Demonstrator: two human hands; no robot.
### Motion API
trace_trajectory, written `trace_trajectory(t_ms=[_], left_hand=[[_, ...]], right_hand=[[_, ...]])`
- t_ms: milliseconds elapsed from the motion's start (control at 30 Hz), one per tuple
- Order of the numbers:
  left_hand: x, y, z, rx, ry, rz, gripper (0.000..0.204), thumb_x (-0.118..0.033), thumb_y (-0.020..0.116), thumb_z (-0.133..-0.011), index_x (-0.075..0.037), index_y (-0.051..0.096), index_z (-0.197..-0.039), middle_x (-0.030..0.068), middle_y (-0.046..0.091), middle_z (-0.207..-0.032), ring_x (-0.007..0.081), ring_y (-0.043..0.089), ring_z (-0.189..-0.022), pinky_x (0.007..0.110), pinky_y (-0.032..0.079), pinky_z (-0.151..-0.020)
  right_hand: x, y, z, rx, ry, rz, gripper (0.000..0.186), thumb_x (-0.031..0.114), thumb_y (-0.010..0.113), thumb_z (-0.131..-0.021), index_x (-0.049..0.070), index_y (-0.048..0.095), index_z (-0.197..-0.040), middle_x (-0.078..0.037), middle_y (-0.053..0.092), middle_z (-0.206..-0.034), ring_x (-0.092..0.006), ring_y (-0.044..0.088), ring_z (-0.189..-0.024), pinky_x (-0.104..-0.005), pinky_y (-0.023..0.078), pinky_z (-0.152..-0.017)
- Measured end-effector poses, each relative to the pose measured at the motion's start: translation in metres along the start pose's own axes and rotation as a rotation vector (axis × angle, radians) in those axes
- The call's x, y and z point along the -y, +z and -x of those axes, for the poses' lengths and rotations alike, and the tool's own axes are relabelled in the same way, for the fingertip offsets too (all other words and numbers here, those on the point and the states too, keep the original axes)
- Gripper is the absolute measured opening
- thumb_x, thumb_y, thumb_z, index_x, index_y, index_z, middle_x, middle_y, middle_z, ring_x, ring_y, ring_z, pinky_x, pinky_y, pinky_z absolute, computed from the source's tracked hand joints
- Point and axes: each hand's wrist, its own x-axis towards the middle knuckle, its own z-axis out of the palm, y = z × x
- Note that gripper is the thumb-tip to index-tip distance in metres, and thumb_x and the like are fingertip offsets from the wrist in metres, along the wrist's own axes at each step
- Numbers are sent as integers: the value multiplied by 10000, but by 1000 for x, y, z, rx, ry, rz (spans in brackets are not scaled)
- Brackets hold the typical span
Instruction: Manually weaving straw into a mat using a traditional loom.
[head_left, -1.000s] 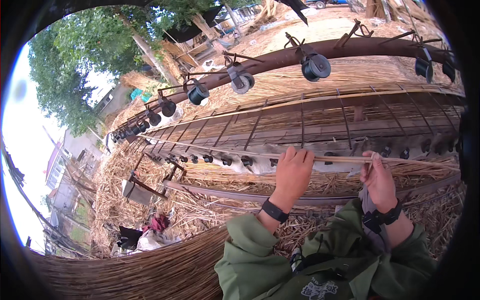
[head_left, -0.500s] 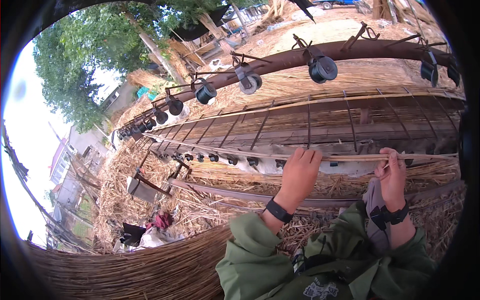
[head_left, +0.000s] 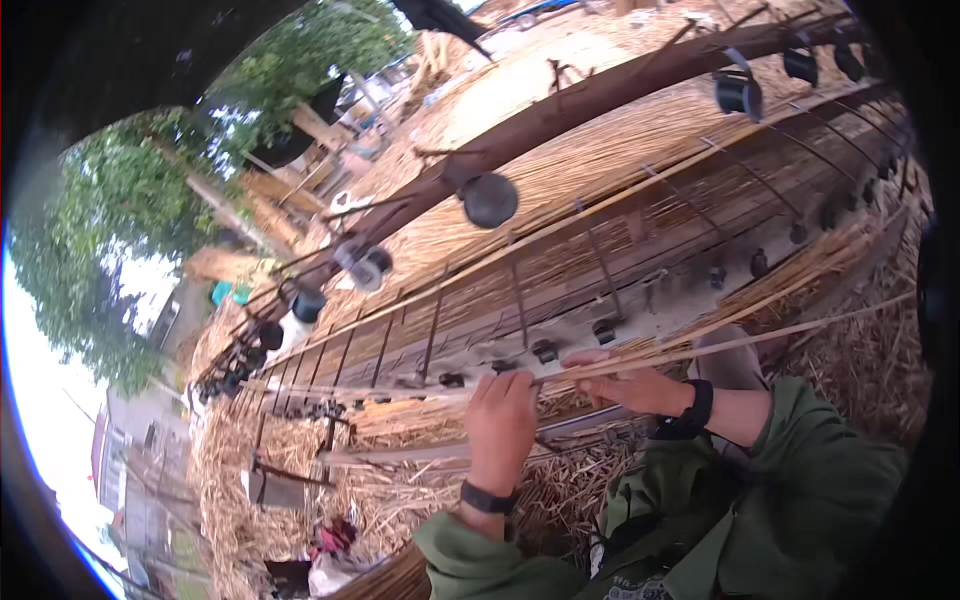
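Left hand (head_left: 502, 425): back up, fingers curled down, closed around long thin reed stalks (head_left: 800, 323). Right hand (head_left: 635, 388): just right of the left one, pointing toward it, fingers only partly curled, stalks lying between thumb and fingers; loose-looking hold, firmness can't tell. Stalks run through both hands, extending leftward past the left hand and fanning apart to the right of the right hand. Dark wristbands on both wrists, green sleeves (head_left: 490, 555) below the hands.

Just above the hands: row of small black spools (head_left: 545, 350) along the near edge of the frame. Beyond those, thin dark metal rods (head_left: 517, 295) slant away from the hands, with a long yellowish pole (head_left: 620, 192) across their far ends. Farther out: thick brown pipe (head_left: 560, 125) with larger black spools (head_left: 489, 200) hung along it. Below-left of the left hand: metal rail (head_left: 390, 458), loose straw (head_left: 380, 500) around it. Trees at far upper left of the hands, blurred.
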Motion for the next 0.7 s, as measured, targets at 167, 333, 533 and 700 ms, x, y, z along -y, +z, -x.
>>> trace_trajectory(t_ms=[167, 333, 533, 700], left_hand=[[4, -5, -50, -113, 159, 13, 178, -158, 692, -798, -52, 724, -937, 101, 687, -822, 241, 605, -700, 346, 492, -604], [61, 65, -153, 25, -140, 91, 91, 20, 699, -682, 5, 689, -770, 155, 649, -734, 287, 636, -655, 353, 497, -615], [108, 146, -192, 256, -27, -40, 209, -57, 656, -757, 16, 651, -952, 171, 655, -860, 266, 629, -761, 347, 490, -699], [124, 151, -203, 306, -21, -120, 519, -300, 679, -823, 20, 576, -1218, 225, 636, -1103, 353, 601, -1028, 408, 463, -906]], right_hand=[[-1, -75, 78, -157, -99, 452, 293, 263, 543, -954, 24, 608, -1110, -119, 646, -849, -216, 597, -714, -336, 465, -658], [3, -106, 139, -213, 5, 644, 235, 245, 526, -946, 41, 615, -1025, -111, 642, -905, -283, 598, -822, -371, 464, -731], [-20, -95, 161, -236, -140, 863, 134, 177, 560, -890, 54, 595, -930, -109, 583, -896, -299, 566, -904, -396, 461, -769], [-32, -103, 162, -180, -186, 881, 103, 137, 584, -862, 49, 586, -914, -111, 557, -852, -312, 550, -874, -406, 453, -758]])
